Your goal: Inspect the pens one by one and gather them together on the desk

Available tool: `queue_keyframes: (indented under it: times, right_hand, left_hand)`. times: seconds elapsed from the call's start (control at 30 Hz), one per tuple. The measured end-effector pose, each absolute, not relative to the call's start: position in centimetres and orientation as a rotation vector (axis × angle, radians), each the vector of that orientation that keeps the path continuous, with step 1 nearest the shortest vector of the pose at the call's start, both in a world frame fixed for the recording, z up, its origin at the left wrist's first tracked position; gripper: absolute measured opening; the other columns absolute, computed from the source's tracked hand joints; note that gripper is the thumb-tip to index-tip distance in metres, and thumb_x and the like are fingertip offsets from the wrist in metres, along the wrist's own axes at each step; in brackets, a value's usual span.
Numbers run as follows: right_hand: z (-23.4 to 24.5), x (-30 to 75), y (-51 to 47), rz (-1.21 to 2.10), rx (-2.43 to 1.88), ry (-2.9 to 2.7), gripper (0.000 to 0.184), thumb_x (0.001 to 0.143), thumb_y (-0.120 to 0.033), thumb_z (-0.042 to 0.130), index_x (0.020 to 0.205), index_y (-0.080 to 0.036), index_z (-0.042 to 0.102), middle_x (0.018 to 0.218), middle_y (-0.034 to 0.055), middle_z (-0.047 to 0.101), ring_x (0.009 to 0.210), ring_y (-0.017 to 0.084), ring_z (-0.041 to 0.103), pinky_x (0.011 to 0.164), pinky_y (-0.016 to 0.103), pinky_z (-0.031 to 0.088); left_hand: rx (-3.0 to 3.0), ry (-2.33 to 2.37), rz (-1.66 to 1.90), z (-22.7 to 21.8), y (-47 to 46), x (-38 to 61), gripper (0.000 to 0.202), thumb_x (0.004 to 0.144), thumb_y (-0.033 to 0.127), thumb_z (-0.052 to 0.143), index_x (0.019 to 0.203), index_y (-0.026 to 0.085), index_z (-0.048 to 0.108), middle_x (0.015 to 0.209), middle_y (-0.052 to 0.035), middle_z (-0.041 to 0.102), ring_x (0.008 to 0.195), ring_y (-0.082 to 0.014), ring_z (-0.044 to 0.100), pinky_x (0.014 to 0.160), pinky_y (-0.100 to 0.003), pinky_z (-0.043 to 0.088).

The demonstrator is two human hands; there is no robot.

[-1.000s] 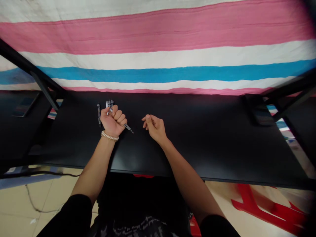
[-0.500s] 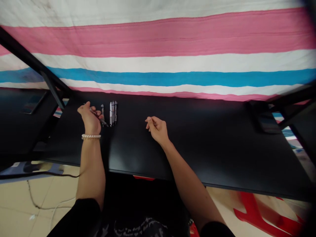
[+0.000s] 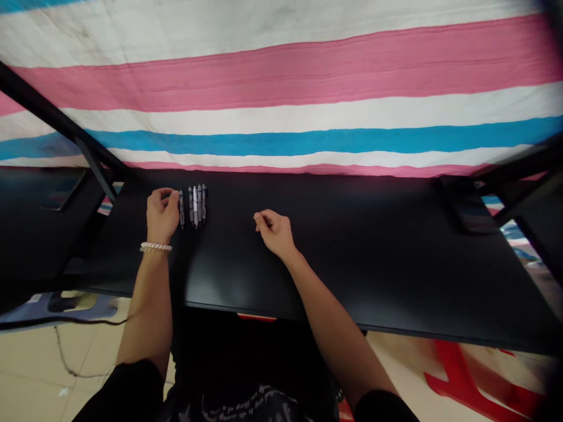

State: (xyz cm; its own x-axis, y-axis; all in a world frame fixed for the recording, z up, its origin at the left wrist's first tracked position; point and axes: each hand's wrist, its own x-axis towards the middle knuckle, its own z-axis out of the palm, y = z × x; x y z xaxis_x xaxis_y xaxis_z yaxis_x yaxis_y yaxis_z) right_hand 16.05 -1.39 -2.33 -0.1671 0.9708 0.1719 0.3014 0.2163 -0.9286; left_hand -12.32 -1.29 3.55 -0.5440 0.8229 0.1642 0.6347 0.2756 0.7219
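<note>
My left hand (image 3: 162, 215), with a pale coiled band (image 3: 155, 247) at its wrist, is closed with thumb and index finger drawn together. Its fingertips touch or lie right beside the upper part of a grey pen (image 3: 182, 211); whether they grip it, I cannot tell. Just to the right, several more pens stand side by side in a close row, among them a white pen (image 3: 196, 208) and a dark pen (image 3: 204, 204). My right hand (image 3: 275, 231) rests on the black table (image 3: 352, 246), fingers curled loosely together, and nothing shows in it.
A dark phone-like slab (image 3: 468, 208) lies at the table's right end, and another dark slab (image 3: 65, 190) is on the neighbouring surface at left. Behind hangs a striped cloth (image 3: 281, 76). Below are a red stool (image 3: 466, 375) and a blue-grey stool (image 3: 30, 308).
My left hand has turned from palm-up to palm-down. The pen that slanted from its fingers now appears to lie with the row, on its left side. My right hand has barely moved.
</note>
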Motion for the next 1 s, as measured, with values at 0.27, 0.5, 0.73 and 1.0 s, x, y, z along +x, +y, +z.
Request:
queue_keyframes:
  times: [0.27,0.5,0.73,1.0]
  right_hand:
    - [-2.2,16.0,-1.4,0.962,-1.255,-1.681,0.035,0.096,-0.046,0.051,0.075,-0.020,0.062,0.061,0.0005,0.064,0.052,0.013,0.055,0.056,0.028,0.039]
    - [-2.2,15.8,-1.4,0.932,-1.271,-1.702,0.033,0.096,-0.045,0.051,0.077,-0.020,0.064,0.062,0.0009,0.064,0.054,0.014,0.056,0.058,0.028,0.041]
    - [-2.1,16.7,-1.3,0.650,-1.436,-1.729,0.017,0.093,-0.031,0.054,0.084,-0.022,0.066,0.077,0.0052,0.069,0.075,0.021,0.062,0.072,0.034,0.047]
    - [-2.3,17.5,-1.2,0.546,-1.443,-1.816,0.011,0.089,-0.021,0.056,0.090,-0.020,0.067,0.085,0.0076,0.068,0.085,0.024,0.059,0.081,0.037,0.047]
  left_hand:
    - [1.468,2.560,0.456,2.8,-1.0,-8.8,0.088,0.080,0.067,0.067,0.141,0.008,0.045,0.130,-0.0269,0.057,0.120,-0.0430,0.061,0.103,-0.054,0.047]
    - [1.925,2.428,0.308,1.3,-1.7,-3.2,0.064,0.092,0.050,0.055,0.138,0.007,0.049,0.124,-0.0245,0.053,0.112,-0.0406,0.063,0.095,-0.049,0.050]
    - [2.103,2.082,0.606,-0.8,-4.4,4.3,0.047,0.092,0.037,0.059,0.131,0.012,0.053,0.114,-0.0211,0.052,0.102,-0.0364,0.061,0.084,-0.049,0.052]
    - [1.962,1.887,0.632,0.2,-4.8,3.0,0.050,0.088,0.038,0.068,0.131,0.016,0.055,0.113,-0.0141,0.052,0.081,-0.0229,0.065,0.082,-0.044,0.055]
